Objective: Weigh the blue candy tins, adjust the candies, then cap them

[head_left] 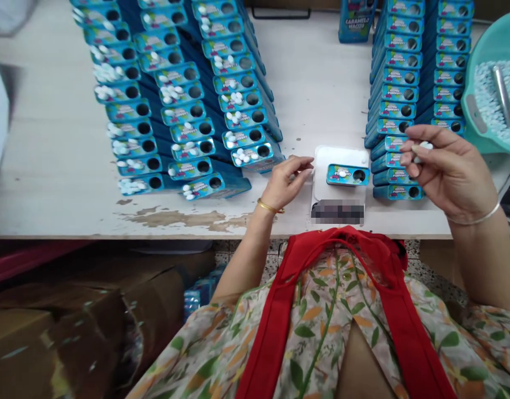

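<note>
A blue candy tin (333, 176) stands on a small white scale (321, 191), its round hole facing up and a white candy (342, 173) lying on its top. My left hand (289, 176) is at the scale's left edge, thumb and fingers brought close together; whether something is between them I cannot make out. To the right of the scale, my right hand (450, 169) is raised over the near end of a row of tins. White candies (423, 148) are pinched in its fingertips.
Rows of blue tins (188, 133) with white candies on their tops fill the left side. More tins (398, 94) line the right. A turquoise basin (473, 105) of candies holds a metal scoop (503, 97). One tin (355, 22) stands at the back.
</note>
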Available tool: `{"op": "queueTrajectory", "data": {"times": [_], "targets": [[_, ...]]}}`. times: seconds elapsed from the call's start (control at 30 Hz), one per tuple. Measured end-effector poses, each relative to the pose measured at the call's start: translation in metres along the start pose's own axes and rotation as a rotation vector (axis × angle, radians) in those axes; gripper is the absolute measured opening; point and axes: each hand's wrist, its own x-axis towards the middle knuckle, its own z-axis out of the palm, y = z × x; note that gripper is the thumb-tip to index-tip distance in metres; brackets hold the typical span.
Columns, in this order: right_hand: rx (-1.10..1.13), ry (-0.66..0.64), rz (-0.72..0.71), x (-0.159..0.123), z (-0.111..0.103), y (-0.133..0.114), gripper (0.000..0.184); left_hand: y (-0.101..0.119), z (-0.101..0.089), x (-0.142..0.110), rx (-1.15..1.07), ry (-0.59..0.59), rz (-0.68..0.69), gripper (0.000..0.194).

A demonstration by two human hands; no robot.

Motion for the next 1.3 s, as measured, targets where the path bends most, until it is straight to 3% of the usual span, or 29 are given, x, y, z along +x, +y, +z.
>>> {"op": "queueTrajectory", "data": {"times": [0.13, 0.3, 0.37, 0.47, 0.57, 0.63, 0.77, 0.83, 0.93, 1.0, 1.1, 1.3], "targets": [[-0.029, 0.032, -0.019, -0.015, -0.02, 0.004, 0.018, 0.005, -0.002, 0.057, 0.038, -0.209, 0.13, 0.024], [-0.066, 0.097, -0.035, -0.032, -0.033, 0.011, 0.015, 0.009, 0.031, 0.13, -0.006, -0.619, 0.232, 0.024], [-0.08, 0.157, -0.031, -0.039, -0.039, 0.012, 0.016, 0.01, 0.048, 0.145, 0.006, -0.727, 0.273, 0.025], [-0.112, 0.227, -0.056, -0.049, -0.053, 0.016, 0.013, 0.013, 0.066, 0.152, 0.074, -0.793, 0.331, 0.019], [-0.147, 0.269, -0.097, -0.056, -0.065, 0.022, 0.011, 0.015, 0.069, 0.151, 0.137, -0.785, 0.358, 0.014], [-0.138, 0.3, -0.066, -0.059, -0.065, 0.025, 0.011, 0.018, 0.061, 0.148, 0.16, -0.768, 0.348, 0.013], [-0.066, 0.279, 0.07, -0.063, -0.051, 0.033, 0.016, 0.039, 0.017, 0.133, 0.134, -0.587, 0.229, 0.004], [-0.037, 0.199, 0.144, -0.064, -0.04, 0.04, 0.018, 0.059, -0.009, 0.12, 0.087, -0.466, 0.196, 0.015], [0.023, 0.078, 0.226, -0.064, -0.026, 0.051, 0.017, 0.089, -0.032, 0.098, 0.067, -0.408, 0.283, 0.023], [0.067, 0.022, 0.241, -0.064, -0.019, 0.057, 0.016, 0.102, -0.032, 0.086, 0.118, -0.465, 0.335, 0.023], [0.101, -0.01, 0.262, -0.067, -0.011, 0.065, 0.018, 0.109, -0.024, 0.073, 0.203, -0.512, 0.303, 0.023], [0.15, -0.016, 0.35, -0.081, -0.012, 0.088, 0.025, 0.086, -0.036, 0.044, 0.185, -0.182, 0.133, 0.036]]}}
